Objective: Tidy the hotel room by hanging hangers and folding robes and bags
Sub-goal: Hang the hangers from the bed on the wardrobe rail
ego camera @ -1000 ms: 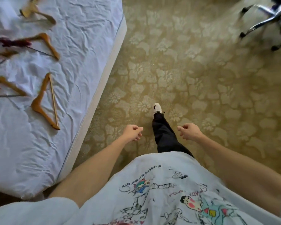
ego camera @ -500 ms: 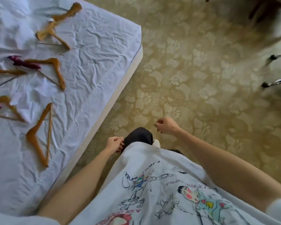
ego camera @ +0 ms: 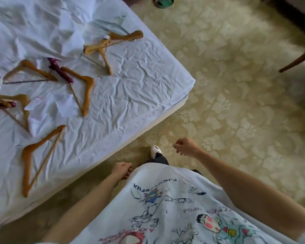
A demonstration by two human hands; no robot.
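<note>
both the left hand [ego camera: 121,169] and the right hand [ego camera: 186,147] hang loosely curled and hold nothing, while the wooden hangers [ego camera: 37,155] lie scattered on the bed [ego camera: 130,95], well apart from either hand. several hangers cross or sit partly under the crumpled white sheet [ego camera: 39,29], possibly a robe, so lifting one carelessly could snag its hook and drag neighbours off the edge.

printed T-shirt [ego camera: 174,208], upside-down lettering too blurred to read
</note>
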